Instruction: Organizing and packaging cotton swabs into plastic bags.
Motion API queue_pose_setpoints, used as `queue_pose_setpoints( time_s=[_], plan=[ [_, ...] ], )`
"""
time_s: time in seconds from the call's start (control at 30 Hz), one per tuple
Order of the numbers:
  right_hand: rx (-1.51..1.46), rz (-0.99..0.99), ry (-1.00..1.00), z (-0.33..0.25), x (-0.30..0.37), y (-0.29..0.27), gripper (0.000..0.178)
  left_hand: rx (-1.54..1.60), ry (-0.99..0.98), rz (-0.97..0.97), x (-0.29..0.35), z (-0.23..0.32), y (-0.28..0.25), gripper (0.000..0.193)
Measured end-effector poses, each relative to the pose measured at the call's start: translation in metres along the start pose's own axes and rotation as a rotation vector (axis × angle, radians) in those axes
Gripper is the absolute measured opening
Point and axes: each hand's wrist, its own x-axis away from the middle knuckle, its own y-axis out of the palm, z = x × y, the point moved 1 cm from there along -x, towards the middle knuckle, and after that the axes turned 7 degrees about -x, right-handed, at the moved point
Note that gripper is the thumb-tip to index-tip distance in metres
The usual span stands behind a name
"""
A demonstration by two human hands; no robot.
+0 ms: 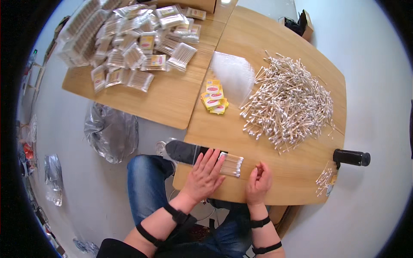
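My left hand (204,176) lies flat with its fingers stretched out, over the right part of a black, round-ended plate (183,152) and the left ends of a row of cotton swabs (232,165). Clear plastic film shows around the plate's left end. The swabs lie side by side on the table, their white tips pointing right. Just right of them my right hand (259,182) is closed, fingers curled and thumb against the forefinger. Whatever it may hold is hidden.
A large heap of loose cotton swabs (292,103) covers the table's right. Clear plastic bags (233,74) and yellow cards (214,98) lie left of it. Filled swab packets (140,47) pile up far left. A black cylinder (352,157) projects at the right edge, near scattered swabs (323,180).
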Motion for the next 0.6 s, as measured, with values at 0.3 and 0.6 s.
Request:
queue_pose_setpoints(
  time_s=[0.3, 0.6],
  plan=[
    [0.056, 0.083, -0.186, 0.014, 0.002, 0.004, 0.028, -0.138, 0.038, 0.221, 0.004, 0.001, 0.015, 0.061],
    [0.057, 0.039, -0.307, 0.035, 0.008, 0.005, 0.038, -0.357, -0.125, 0.316, 0.032, 0.008, 0.046, 0.076]
  ],
)
